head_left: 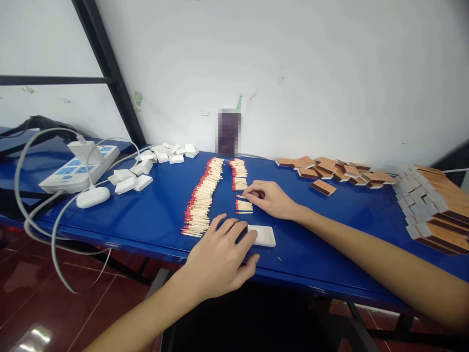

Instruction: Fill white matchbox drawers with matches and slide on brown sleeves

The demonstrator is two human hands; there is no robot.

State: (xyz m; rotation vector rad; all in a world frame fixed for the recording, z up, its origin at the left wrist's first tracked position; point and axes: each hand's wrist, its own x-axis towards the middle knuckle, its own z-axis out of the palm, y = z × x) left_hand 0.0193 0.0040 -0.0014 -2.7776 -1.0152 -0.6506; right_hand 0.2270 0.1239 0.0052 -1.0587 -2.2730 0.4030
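Observation:
My left hand (223, 256) is spread palm down at the table's front edge, its fingertips by the left end of a white matchbox tray (264, 236). My right hand (271, 198) has its thumb and fingers pinched together at the end of a match (241, 196) with a red head. Just below those fingertips lies a small row of matches (244, 206). Behind it is another short row of matches (239, 176). A long, slanting row of matches (203, 198) lies to the left, heads facing left.
White matchbox trays (126, 185) lie scattered at the left, beside a power strip (78, 166) with looping white cables and a white case (93, 197). Brown matchbox sleeves (324, 187) are heaped at the back right. Stacked matchboxes (436, 210) stand at the far right. A blurred dark object (229, 134) leans against the wall.

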